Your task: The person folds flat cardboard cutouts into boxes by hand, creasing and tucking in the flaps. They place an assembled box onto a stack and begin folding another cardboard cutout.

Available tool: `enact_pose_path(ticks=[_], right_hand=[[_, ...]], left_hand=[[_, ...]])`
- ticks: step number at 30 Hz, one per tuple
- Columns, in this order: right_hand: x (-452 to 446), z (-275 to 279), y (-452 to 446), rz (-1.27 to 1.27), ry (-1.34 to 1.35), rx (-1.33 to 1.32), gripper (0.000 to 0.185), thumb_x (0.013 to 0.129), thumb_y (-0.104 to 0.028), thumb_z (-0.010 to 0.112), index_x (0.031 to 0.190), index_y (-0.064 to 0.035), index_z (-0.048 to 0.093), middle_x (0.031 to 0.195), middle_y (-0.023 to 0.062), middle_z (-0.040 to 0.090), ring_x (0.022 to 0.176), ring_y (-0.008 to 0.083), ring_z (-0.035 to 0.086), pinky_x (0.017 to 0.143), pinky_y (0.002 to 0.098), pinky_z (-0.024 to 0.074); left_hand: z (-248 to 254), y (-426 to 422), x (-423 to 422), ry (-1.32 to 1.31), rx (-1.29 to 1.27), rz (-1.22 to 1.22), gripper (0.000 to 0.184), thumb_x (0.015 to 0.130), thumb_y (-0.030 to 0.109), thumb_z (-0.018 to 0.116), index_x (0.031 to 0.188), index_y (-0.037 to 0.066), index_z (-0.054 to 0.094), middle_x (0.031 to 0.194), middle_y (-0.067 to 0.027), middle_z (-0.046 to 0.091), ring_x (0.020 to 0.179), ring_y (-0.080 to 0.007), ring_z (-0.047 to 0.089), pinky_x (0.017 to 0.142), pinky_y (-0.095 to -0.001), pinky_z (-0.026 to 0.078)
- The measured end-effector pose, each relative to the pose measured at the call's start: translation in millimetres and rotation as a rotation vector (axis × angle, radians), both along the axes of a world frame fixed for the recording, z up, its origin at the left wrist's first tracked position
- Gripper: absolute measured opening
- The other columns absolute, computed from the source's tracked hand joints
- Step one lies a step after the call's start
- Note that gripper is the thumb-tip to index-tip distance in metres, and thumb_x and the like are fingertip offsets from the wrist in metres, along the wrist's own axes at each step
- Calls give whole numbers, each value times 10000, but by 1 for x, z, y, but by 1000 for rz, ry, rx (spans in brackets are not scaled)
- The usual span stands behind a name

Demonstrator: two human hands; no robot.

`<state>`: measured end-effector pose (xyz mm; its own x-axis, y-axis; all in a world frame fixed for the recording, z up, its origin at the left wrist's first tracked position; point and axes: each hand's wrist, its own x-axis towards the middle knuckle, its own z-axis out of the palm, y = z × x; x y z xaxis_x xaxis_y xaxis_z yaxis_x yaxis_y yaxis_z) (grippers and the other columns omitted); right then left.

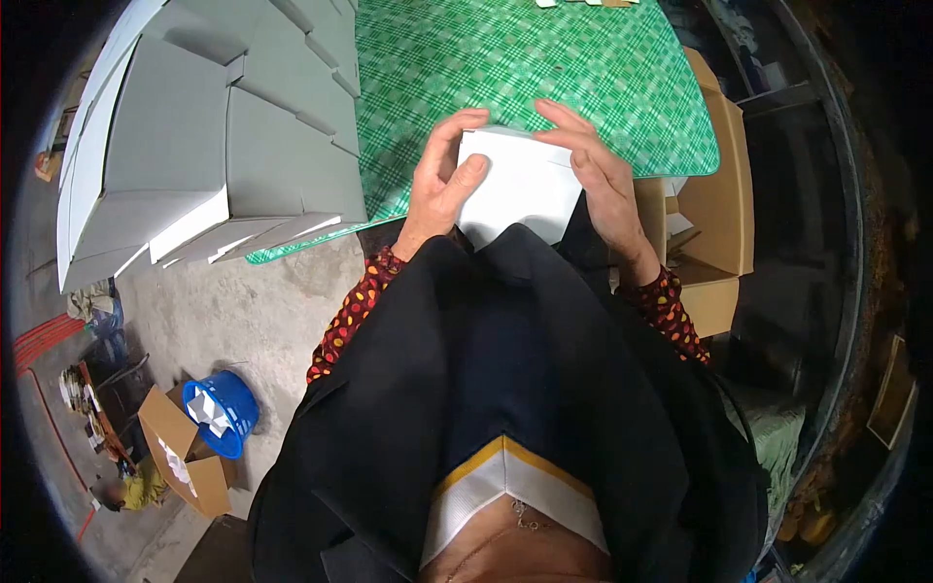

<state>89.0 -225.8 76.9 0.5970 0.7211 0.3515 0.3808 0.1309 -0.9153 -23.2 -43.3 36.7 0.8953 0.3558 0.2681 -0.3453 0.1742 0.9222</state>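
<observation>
A small white cardboard box is held between my two hands at the near edge of the table, close to my chest. My left hand grips its left side, with the thumb lying on the face toward me and the fingers behind the far corner. On the opposite side, my right hand has its fingers bent over the upper right edge of the box. The underside of the box is hidden.
A green checked tablecloth covers the table. Stacked white boxes rise at its left. An open brown carton stands at the right. On the concrete floor are a blue basket with white pieces and another carton.
</observation>
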Motion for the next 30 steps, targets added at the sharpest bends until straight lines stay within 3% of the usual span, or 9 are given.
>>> enact_pose_path(ticks=[7,12,21,30], right_hand=[[-4,-13,5,21,36,113,325,1074,-269,468,1186,-79,706,1419,117,601,1389,290,451,1181,441,326],[-10,-13,12,-83,-77,163,350,1074,-330,477,1147,-81,713,1347,113,648,1320,275,498,1143,433,365],[-8,-28,21,-101,-104,257,385,1068,-376,481,1091,-81,728,1240,98,701,1254,267,519,1095,425,397],[-10,-16,16,-170,-225,121,397,1069,-372,475,1071,-87,751,1267,88,690,1276,271,509,1097,421,397]], left_hand=[[-2,1,0,-11,8,-24,438,945,171,659,1352,56,546,1459,-144,455,1425,-302,342,1205,-451,222],[7,0,-2,-12,94,42,380,962,186,648,1316,73,572,1445,-138,456,1435,-302,322,1202,-452,223],[-5,7,-2,-46,66,-14,255,973,216,645,1201,106,622,1438,-144,455,1436,-306,318,1192,-481,224],[-6,3,-2,-40,70,46,246,960,212,656,1176,97,634,1427,-151,465,1398,-310,354,1175,-474,242]])
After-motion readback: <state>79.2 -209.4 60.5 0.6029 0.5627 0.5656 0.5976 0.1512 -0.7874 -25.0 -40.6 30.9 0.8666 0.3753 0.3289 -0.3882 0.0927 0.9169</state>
